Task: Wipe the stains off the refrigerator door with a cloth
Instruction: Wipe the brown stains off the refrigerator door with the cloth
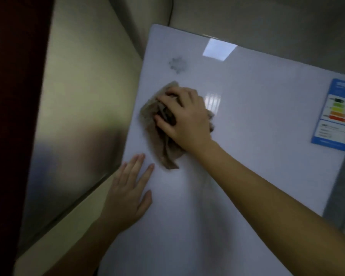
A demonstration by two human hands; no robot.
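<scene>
A person's right hand [184, 116] presses a crumpled brown cloth [157, 126] against the glossy white refrigerator door [257, 116], fingers curled into the folds, the forearm stretching in from the lower right. The cloth sits close to the door's left edge, with one tail hanging below the wrist and another fold showing past the far side of the hand. Just below it, the left hand [128, 194] lies flat on the door, fingers spread and holding nothing, its outer fingers at the same left edge. Above the right hand's fingertips, apart from the cloth, a blurred grey snowflake-shaped mark [178, 65] stays uncovered, with the door's rounded top corner beyond it. To the right of the right hand, a broad stretch of bare door runs to a blue energy label [336, 114] well apart, near the door's right edge. Left of both hands, past the door's edge, stands a pale wall panel [84, 96], and a dark red surface [12, 116] lies beyond that. Motion blur softens the fine detail.
</scene>
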